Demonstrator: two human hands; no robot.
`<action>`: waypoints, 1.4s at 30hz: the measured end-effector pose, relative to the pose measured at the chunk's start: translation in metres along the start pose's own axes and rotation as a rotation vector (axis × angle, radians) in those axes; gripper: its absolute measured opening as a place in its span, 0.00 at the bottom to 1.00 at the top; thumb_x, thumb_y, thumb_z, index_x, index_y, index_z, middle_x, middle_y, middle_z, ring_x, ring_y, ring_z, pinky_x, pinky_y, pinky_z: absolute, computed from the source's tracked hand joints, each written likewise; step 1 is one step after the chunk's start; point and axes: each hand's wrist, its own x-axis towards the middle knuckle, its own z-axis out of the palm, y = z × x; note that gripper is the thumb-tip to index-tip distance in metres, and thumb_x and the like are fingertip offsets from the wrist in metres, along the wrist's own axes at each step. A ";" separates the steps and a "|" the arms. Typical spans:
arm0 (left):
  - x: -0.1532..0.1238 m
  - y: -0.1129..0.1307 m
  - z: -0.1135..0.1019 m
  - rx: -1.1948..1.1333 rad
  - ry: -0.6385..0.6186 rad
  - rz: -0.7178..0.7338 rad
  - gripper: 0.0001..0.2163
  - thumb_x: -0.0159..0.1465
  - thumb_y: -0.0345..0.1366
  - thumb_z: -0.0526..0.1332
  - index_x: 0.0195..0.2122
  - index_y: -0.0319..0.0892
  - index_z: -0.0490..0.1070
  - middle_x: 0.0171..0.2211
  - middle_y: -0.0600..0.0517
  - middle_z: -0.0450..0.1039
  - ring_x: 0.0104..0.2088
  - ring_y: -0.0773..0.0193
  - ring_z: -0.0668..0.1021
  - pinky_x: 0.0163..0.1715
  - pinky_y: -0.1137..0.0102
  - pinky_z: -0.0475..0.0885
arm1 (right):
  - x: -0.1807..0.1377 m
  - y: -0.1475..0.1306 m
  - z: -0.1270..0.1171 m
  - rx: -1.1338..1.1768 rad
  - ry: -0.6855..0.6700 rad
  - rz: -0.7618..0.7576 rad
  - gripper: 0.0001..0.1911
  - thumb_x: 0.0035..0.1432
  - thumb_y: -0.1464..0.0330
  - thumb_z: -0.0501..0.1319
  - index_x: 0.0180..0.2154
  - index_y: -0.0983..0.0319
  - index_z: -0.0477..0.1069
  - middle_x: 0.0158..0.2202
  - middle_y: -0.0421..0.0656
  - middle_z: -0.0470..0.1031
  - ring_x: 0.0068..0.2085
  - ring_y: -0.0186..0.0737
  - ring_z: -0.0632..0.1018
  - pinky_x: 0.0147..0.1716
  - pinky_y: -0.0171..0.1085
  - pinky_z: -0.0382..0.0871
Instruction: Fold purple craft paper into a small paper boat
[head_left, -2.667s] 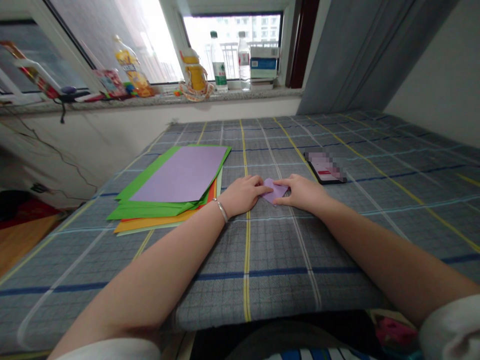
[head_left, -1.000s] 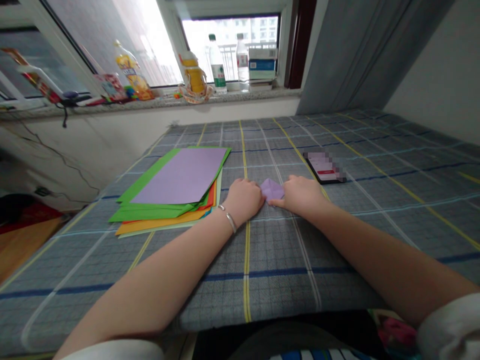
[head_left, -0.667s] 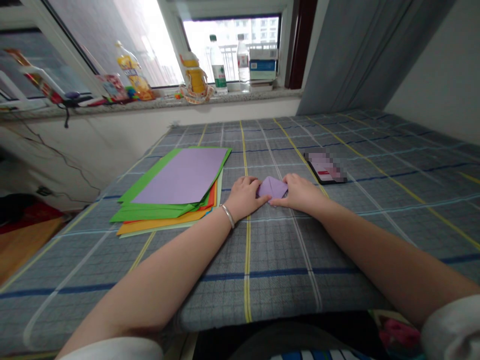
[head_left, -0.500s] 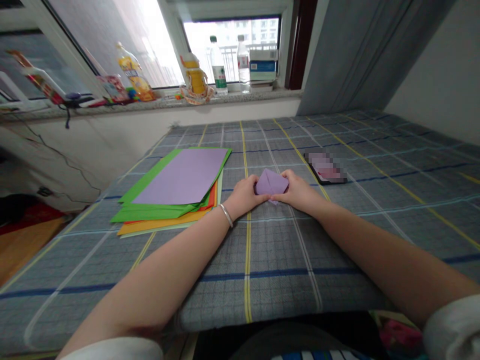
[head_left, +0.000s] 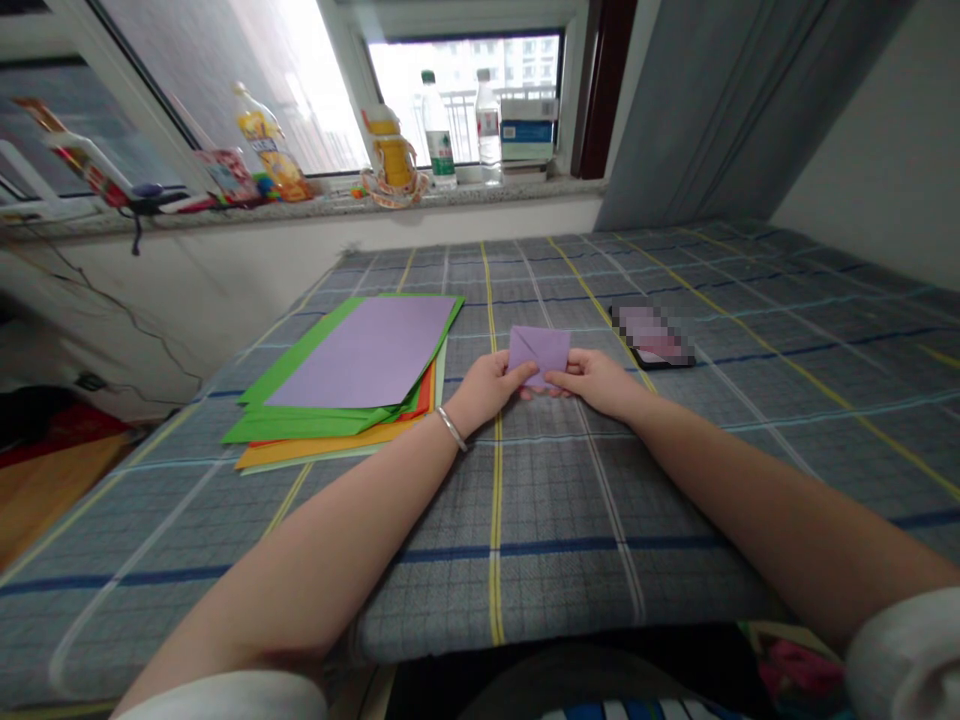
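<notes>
Before you lies a plaid cloth [head_left: 562, 510], a stack of coloured paper [head_left: 360, 360] on its left. Your left hand [head_left: 486, 388] and right hand [head_left: 602, 382] both grip the folded purple paper [head_left: 547, 350], tilted up between them over the cloth.

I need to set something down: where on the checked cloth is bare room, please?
Bare cloth shows between the forearms and right of the phone. Crowded: where the paper stack lies, and the middle, where the left hand and right hand hold folded purple paper.
</notes>
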 end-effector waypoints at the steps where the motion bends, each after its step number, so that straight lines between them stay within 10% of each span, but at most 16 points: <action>1: 0.000 0.001 0.000 -0.016 -0.005 -0.008 0.14 0.65 0.44 0.56 0.31 0.37 0.71 0.24 0.51 0.76 0.22 0.68 0.74 0.25 0.74 0.68 | 0.000 -0.001 0.000 -0.011 0.008 0.004 0.10 0.52 0.65 0.66 0.37 0.62 0.73 0.28 0.42 0.77 0.28 0.35 0.75 0.28 0.34 0.68; 19: 0.002 -0.005 0.001 0.140 0.280 0.060 0.19 0.67 0.47 0.51 0.25 0.40 0.64 0.21 0.55 0.64 0.21 0.69 0.66 0.21 0.74 0.59 | 0.003 -0.003 -0.002 0.042 -0.158 0.044 0.08 0.53 0.66 0.62 0.34 0.63 0.69 0.22 0.36 0.71 0.19 0.27 0.65 0.20 0.30 0.56; 27: -0.003 0.003 0.000 0.026 -0.039 -0.029 0.12 0.65 0.45 0.56 0.34 0.40 0.65 0.14 0.59 0.64 0.13 0.72 0.65 0.16 0.77 0.59 | 0.000 -0.003 0.001 0.101 -0.067 0.072 0.10 0.54 0.63 0.62 0.33 0.63 0.70 0.22 0.36 0.69 0.20 0.27 0.66 0.19 0.29 0.58; 42: 0.000 0.001 0.005 0.102 0.253 -0.003 0.17 0.66 0.47 0.50 0.26 0.40 0.64 0.21 0.56 0.62 0.21 0.69 0.64 0.21 0.74 0.58 | -0.001 -0.004 0.003 0.021 -0.154 0.029 0.07 0.57 0.64 0.59 0.33 0.62 0.69 0.23 0.35 0.67 0.19 0.27 0.63 0.17 0.28 0.57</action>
